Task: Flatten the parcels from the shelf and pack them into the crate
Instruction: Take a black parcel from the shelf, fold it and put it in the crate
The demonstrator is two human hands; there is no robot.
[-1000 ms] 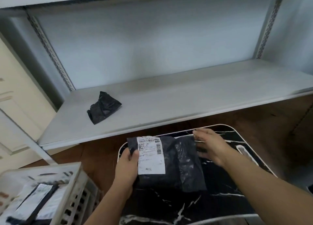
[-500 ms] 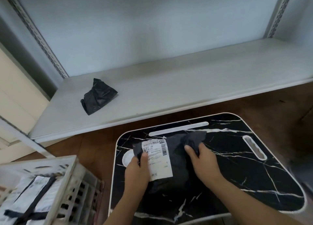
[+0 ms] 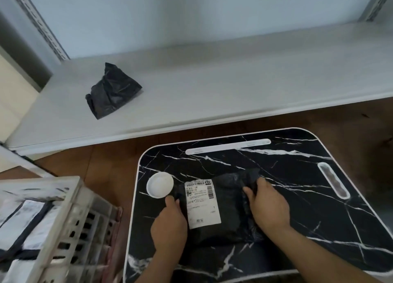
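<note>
A black plastic parcel (image 3: pixel 228 210) with a white shipping label lies on the black marble-patterned lap table (image 3: pixel 297 176). My left hand (image 3: pixel 169 225) grips its left edge beside the label. Its crumpled right edge is pinched by my right hand (image 3: pixel 265 206). Another black parcel (image 3: pixel 112 90), still crumpled, sits on the grey shelf (image 3: pixel 212 95) at the left. At the lower left stands the white slatted crate (image 3: pixel 70 214), with flat white and black parcels inside.
The lap table has a round white cup recess (image 3: pixel 160 184) by my left hand, a long slot at its far edge and an oval handle slot (image 3: pixel 333 179) at the right. Brown wooden floor shows between shelf, crate and table.
The parcel has come down from the air onto the lap table and lies flatter. My right hand shifted to its right edge. The view has tilted down and closer.
</note>
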